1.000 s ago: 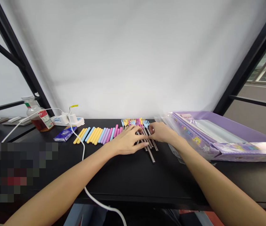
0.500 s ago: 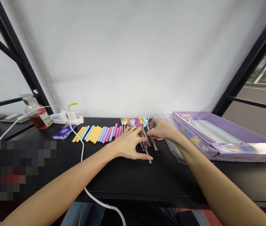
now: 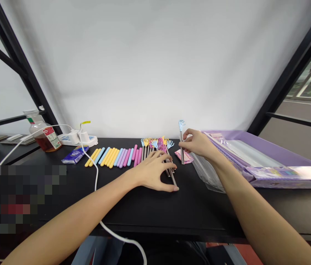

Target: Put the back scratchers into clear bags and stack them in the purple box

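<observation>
My right hand [image 3: 195, 142] pinches the metal shaft of a back scratcher [image 3: 181, 135] with a light-blue hand-shaped head. It stands nearly upright, head at the top, to the right of the pile. My left hand [image 3: 155, 170] is open, fingers spread, resting over a pile of similar back scratchers [image 3: 171, 173] and partly hiding them. The pile's yellow, blue and purple heads point to the wall. To the left lies a row of loose handles [image 3: 113, 157] in yellow, blue, purple and pink.
A purple box [image 3: 282, 154] with plastic sleeves stands at the right, beside a clear plastic bag [image 3: 206, 173] and pink cards [image 3: 187, 157]. Leftward are a blue packet [image 3: 74, 155], a power strip [image 3: 90, 141], a white cable [image 3: 96, 176] and a bottle of brown liquid [image 3: 45, 134].
My right hand has lifted the blue-headed back scratcher off the pile and moved it slightly right, tipping it upright. My left hand has stayed over the pile.
</observation>
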